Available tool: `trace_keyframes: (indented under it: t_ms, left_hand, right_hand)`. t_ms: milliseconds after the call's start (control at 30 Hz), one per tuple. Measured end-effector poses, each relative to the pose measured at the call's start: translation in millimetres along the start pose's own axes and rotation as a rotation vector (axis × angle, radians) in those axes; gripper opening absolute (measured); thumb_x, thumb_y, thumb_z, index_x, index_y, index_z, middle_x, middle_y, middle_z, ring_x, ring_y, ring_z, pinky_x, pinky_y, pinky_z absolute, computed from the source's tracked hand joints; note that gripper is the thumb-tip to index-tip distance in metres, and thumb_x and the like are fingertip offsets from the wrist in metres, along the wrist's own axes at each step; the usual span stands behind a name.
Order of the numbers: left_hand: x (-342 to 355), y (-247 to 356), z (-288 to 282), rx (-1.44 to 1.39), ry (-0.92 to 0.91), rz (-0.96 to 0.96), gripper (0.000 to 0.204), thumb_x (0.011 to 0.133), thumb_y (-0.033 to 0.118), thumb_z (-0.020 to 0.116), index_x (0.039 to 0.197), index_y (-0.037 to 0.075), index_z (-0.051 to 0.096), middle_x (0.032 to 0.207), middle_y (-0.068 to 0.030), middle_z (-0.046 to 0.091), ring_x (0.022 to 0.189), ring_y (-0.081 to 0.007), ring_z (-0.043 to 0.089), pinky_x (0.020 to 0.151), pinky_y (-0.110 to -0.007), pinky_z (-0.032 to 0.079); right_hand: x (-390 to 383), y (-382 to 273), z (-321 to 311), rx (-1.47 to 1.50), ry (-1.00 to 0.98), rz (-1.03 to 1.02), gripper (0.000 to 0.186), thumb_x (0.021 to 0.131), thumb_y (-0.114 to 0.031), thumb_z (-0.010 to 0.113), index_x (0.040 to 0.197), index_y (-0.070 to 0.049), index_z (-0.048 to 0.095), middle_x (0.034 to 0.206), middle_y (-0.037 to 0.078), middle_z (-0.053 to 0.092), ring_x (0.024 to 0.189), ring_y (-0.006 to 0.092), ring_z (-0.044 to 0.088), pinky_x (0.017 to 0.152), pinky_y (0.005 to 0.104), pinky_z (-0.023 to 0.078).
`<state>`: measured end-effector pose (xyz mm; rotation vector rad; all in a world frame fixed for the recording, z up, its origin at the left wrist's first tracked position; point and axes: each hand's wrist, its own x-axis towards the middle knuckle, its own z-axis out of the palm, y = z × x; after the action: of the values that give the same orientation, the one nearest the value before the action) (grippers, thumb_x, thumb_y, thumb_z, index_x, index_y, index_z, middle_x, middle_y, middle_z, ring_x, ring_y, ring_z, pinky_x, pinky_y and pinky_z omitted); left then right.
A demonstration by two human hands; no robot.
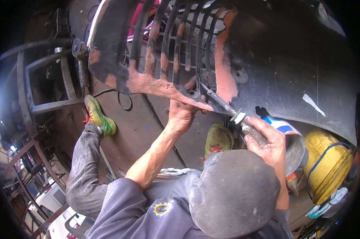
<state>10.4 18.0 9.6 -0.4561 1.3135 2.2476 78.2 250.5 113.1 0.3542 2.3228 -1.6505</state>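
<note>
My left hand is closed on the lower edge of a black slotted grille panel, which has patches of salmon-pink filler; some fingers are hidden behind it. My right hand is wrapped round the handle of a soldering-iron-like tool with a pale green-edged collar. The tool's metal tip reaches up-left to the grille's lower right, beside my left fingers; whether it touches the plastic, I cannot tell. A larger smooth black panel extends right of the slots, with a scraped pale mark.
A metal can and yellow bucket stand at the right. A metal frame, a power tool and cable are at the left. My green shoes rest on the floor. A grey cap fills the lower foreground.
</note>
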Motion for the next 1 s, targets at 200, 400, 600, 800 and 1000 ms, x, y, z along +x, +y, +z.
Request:
trace_keyframes:
  t_ms: [200,400,600,800,1000]
  left_hand:
    - [-1.5,2.7,8.1,-0.021,0.043,0.008,0.054,0.081,-0.009,0.07,0.132,-0.006,0.052,0.101,-0.0088,0.064,0.076,-0.0143,0.065,0.059,-0.027,0.058]
    - [0.2,3.4,5.7,0.047,0.019,0.007,0.056,0.08,-0.011,0.069,0.133,-0.005,0.051,0.095,-0.0074,0.063,0.076,-0.0146,0.064,0.059,-0.026,0.057]
    - [0.6,1.1,3.4,0.001,-0.01,0.009,0.059,0.078,-0.013,0.07,0.133,-0.004,0.052,0.096,-0.0069,0.064,0.081,-0.0148,0.065,0.059,-0.026,0.058]
    - [0.3,-2.6,-2.1,0.007,-0.002,-0.026,0.061,0.078,-0.015,0.066,0.135,-0.001,0.051,0.1,-0.0072,0.064,0.086,-0.016,0.066,0.061,-0.027,0.059]
    - [0.0,1.7,2.4,0.008,0.004,-0.035,0.06,0.079,-0.014,0.066,0.136,-0.001,0.051,0.1,-0.0067,0.064,0.086,-0.0157,0.066,0.062,-0.026,0.058]
  right_hand:
    - [7.0,3.8,-2.4,-0.06,-0.03,-0.056,0.038,0.072,0.003,0.069,0.11,0.0,0.071,0.106,0.018,0.071,0.095,0.0265,0.071,0.084,0.0309,0.054]
    - [8.6,6.9,-3.9,-0.127,-0.036,-0.152,0.039,0.07,0.004,0.07,0.109,-0.001,0.071,0.107,0.018,0.07,0.094,0.0273,0.071,0.082,0.0313,0.054]
    - [10.9,8.1,-3.1,-0.08,-0.044,-0.174,0.039,0.07,0.005,0.07,0.109,0.0,0.071,0.104,0.018,0.07,0.093,0.0288,0.071,0.081,0.0317,0.054]
    - [10.2,7.2,-3.7,-0.11,-0.044,-0.182,0.039,0.069,0.006,0.07,0.108,-0.001,0.07,0.103,0.018,0.069,0.091,0.0278,0.07,0.079,0.0311,0.054]
    - [8.9,4.6,-4.0,-0.115,-0.037,-0.185,0.038,0.07,0.006,0.071,0.107,-0.001,0.071,0.102,0.017,0.069,0.089,0.027,0.07,0.078,0.0311,0.054]
